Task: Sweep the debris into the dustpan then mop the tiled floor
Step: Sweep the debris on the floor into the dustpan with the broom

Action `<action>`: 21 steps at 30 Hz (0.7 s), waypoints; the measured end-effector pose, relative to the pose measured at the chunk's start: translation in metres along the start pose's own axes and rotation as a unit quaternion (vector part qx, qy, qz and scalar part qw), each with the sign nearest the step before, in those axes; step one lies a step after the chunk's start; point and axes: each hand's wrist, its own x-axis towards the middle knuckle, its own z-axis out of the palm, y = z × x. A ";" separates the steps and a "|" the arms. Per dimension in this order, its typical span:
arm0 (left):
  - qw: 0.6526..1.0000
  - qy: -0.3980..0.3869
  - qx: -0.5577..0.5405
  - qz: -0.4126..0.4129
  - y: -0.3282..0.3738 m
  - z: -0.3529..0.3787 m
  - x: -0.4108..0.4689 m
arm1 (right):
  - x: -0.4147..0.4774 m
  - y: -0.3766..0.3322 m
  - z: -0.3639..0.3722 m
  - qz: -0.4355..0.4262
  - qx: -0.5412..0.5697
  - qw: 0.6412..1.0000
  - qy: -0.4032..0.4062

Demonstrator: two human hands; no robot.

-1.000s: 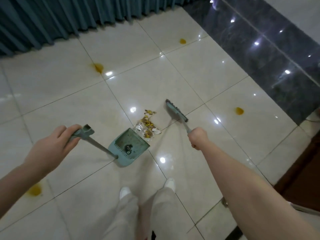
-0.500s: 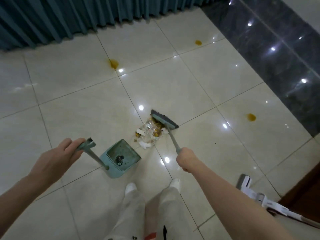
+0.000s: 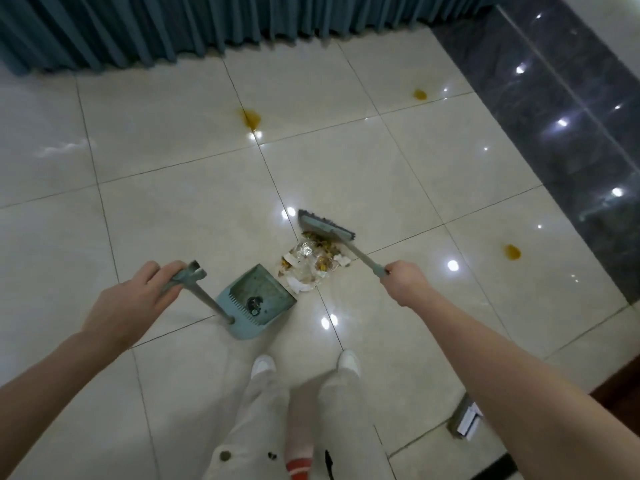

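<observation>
A teal dustpan [image 3: 257, 299] rests on the cream tiled floor [image 3: 173, 202] in front of my feet, with a small dark bit inside it. My left hand [image 3: 138, 299] grips the top of its long handle [image 3: 194, 285]. A pile of debris [image 3: 313, 265], clear wrappers, white scraps and yellow bits, lies just beyond the pan's open edge. The teal broom head [image 3: 325, 228] sits on the far side of the pile, touching it. My right hand [image 3: 405, 280] is closed around the broom's handle.
Yellow stains mark the tiles at the back middle [image 3: 250, 117], back right [image 3: 419, 94] and right [image 3: 512, 251]. A teal curtain [image 3: 207, 26] hangs along the far edge. Dark glossy tiles [image 3: 571, 126] run down the right. A white mop head [image 3: 465, 419] lies at the lower right.
The broom head swung from the right of the pile to its far side and pushed the debris closer to the dustpan. The dustpan stayed put in my left hand.
</observation>
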 end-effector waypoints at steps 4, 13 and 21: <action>0.999 0.012 0.007 -0.029 0.012 -0.004 -0.012 | 0.032 -0.015 -0.003 -0.022 -0.007 1.000 0.003; 0.982 0.040 0.002 -0.187 0.084 0.000 -0.040 | 0.092 0.008 -0.026 -0.111 -0.115 0.987 -0.032; 0.957 0.038 0.024 -0.286 0.162 0.024 -0.050 | 0.107 0.133 -0.084 -0.166 -0.247 0.952 -0.073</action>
